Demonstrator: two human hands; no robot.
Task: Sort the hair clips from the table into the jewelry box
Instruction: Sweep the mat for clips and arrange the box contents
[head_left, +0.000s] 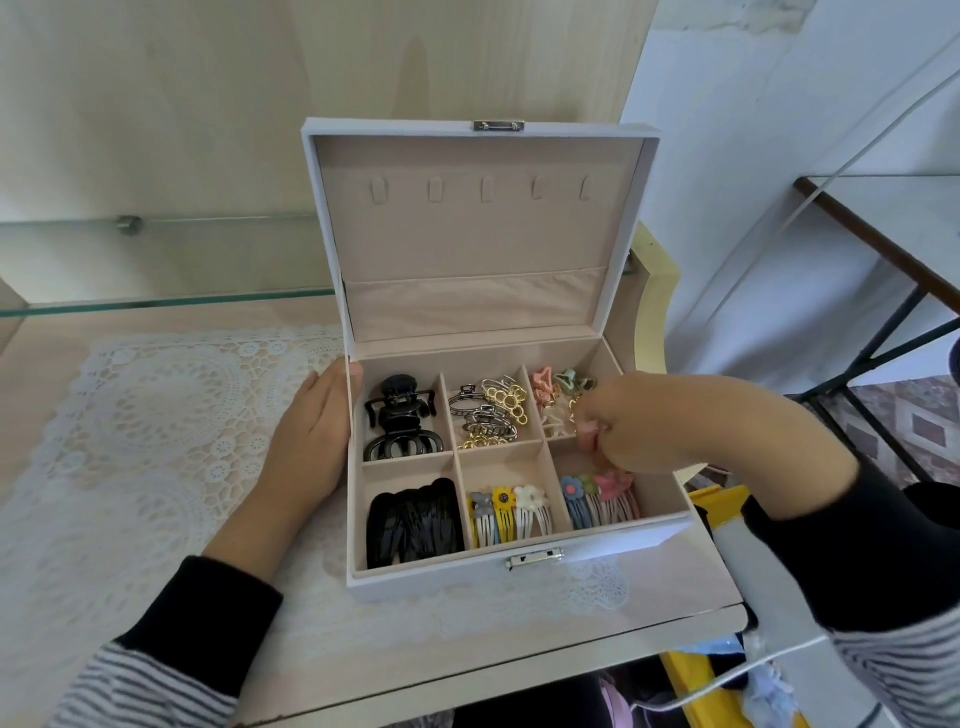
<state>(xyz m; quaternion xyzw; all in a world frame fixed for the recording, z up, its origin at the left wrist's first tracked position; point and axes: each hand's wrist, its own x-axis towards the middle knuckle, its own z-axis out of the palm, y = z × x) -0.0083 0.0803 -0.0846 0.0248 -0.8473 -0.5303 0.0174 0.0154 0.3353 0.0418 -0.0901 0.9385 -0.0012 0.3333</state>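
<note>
Six compartments: we count them in the open jewelry box (587, 558) at the centre of the frame, its lid upright.
Table (467, 639): we see the box standing on it, over a white lace mat (130, 441).
Left hand (311, 441): we lay it open and flat against the box's left wall.
Right hand (644, 426): we pinch a small pink clip (588, 435) in closed fingers, over the divider between the two right compartments.
Upper row: black claw clips (400, 421) left, metal clips (491, 413) middle, pastel small clips (558, 387) right.
Lower row: black snap clips (415, 525) left, flower snap clips (511, 512) middle, more flower snap clips (602, 499) right.
</note>
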